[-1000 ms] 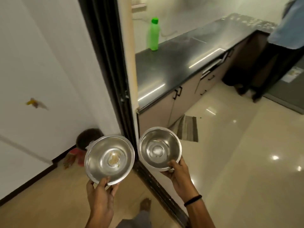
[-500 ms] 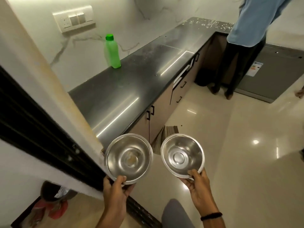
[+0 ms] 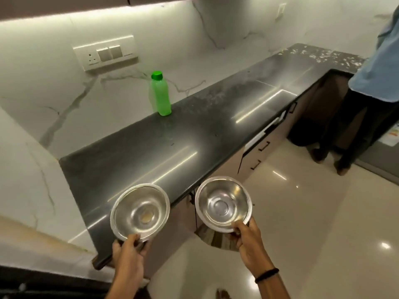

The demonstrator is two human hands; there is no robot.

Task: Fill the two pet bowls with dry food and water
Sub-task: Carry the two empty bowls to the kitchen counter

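I hold two shiny steel bowls side by side in front of me. My left hand (image 3: 129, 249) pinches the near rim of the left bowl (image 3: 140, 210), which hangs over the front edge of the dark countertop (image 3: 133, 152) and has a pale smear at its bottom. My right hand (image 3: 248, 242) grips the near rim of the right bowl (image 3: 223, 204), which hangs over the floor just off the counter edge; it holds nothing. A green bottle (image 3: 160, 97) with a green cap stands upright at the back of the counter by the wall.
A switch and socket plate (image 3: 105, 53) sits on the marble wall. Cabinet drawers (image 3: 260, 152) run under the counter. A person in a blue shirt (image 3: 375, 67) stands at the far right by the counter's corner. A striped mat (image 3: 212, 238) lies on the glossy floor.
I have come through the doorway into the kitchen with both bowls. The counter and the green bottle are now much closer, and the door frame has dropped out of view.
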